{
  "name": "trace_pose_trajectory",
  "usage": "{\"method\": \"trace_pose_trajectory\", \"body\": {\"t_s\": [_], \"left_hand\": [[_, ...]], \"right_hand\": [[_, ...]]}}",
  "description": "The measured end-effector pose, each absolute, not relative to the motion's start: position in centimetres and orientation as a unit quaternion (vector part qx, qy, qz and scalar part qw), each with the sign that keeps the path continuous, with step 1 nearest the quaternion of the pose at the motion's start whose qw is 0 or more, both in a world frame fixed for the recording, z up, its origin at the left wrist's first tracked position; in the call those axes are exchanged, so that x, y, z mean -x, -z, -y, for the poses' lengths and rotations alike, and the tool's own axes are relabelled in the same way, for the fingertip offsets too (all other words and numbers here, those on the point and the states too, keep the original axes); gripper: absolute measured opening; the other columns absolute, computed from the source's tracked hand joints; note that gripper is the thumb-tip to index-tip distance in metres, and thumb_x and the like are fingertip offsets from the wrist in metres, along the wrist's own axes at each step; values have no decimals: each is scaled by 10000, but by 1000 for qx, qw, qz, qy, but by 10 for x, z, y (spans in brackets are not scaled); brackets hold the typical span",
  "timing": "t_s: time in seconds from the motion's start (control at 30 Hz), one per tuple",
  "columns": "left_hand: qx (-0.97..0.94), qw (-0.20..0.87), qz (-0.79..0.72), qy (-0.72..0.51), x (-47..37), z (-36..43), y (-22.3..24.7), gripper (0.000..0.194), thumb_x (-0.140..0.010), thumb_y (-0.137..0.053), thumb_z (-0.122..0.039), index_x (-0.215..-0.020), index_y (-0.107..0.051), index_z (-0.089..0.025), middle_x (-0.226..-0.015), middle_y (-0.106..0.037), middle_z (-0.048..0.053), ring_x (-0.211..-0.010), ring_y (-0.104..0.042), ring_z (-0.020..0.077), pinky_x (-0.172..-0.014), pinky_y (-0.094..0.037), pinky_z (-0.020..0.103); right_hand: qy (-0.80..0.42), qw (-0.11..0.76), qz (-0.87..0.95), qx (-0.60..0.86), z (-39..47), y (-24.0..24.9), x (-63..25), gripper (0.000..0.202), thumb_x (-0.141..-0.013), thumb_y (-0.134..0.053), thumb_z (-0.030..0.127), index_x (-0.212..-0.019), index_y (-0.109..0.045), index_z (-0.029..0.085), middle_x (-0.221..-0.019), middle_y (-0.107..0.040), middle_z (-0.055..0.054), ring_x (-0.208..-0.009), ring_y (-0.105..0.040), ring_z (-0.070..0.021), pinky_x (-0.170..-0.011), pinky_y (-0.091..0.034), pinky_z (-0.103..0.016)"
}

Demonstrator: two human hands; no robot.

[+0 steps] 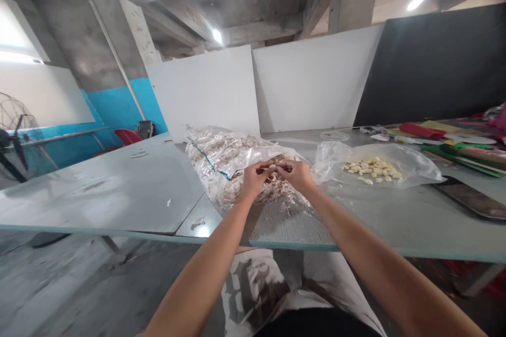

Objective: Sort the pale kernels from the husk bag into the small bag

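My left hand (253, 178) and my right hand (298, 174) meet over an opened clear plastic bag (207, 160) full of papery garlic skins (247, 142). Fingertips of both hands pinch a small pale garlic clove (272, 166), mostly covered by the fingers. Loose skins lie under and around my hands. To the right, peeled garlic cloves (373, 168) rest in a pile on a second clear plastic bag (421, 166), apart from my right hand.
The grey table (118, 189) has a seam left of my hands. A dark phone (472, 197) lies at the right, near coloured sheets (466, 155) and a red roll (422, 130). White panels (205, 95) and a black panel (430, 68) stand behind. A fan (16, 131) is far left.
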State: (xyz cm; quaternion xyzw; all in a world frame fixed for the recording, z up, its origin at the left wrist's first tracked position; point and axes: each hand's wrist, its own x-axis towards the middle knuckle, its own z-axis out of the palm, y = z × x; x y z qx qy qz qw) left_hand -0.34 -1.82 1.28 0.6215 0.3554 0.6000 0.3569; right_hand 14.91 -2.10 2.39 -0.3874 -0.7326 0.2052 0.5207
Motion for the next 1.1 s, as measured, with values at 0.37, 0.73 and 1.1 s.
{"method": "trace_pose_trajectory", "body": {"t_s": [0.37, 0.73, 1.1], "left_hand": [[-634, 338, -357, -597, 2, 21, -12, 404, -618, -683, -433, -882, -670, -127, -583, -621, 20, -467, -556, 101, -449, -462, 214], [-631, 343, -351, -602, 2, 20, -15, 408, -606, -690, -439, -872, -673, -130, -554, -609, 6, -441, -531, 95, -432, -459, 220], [-631, 356, -346, -596, 4, 16, -11, 434, -572, -717, -428, -868, -678, -114, -535, -602, 7, -450, -542, 102, -448, -457, 222]], "right_hand": [[-185, 498, 748, 398, 16, -20, -151, 219, -706, -488, 280, -738, -664, 152, -521, -597, -2, -472, -495, -99, -454, -349, -191], [-162, 509, 749, 393, 23, -23, -151, 270, -748, -483, 358, -810, -675, 179, -564, -599, 2, -520, -514, -111, -495, -367, -202], [-117, 491, 765, 399, 30, -28, -153, 251, -747, -468, 330, -726, -659, 169, -577, -581, -4, -518, -456, -101, -500, -330, -208]]}}
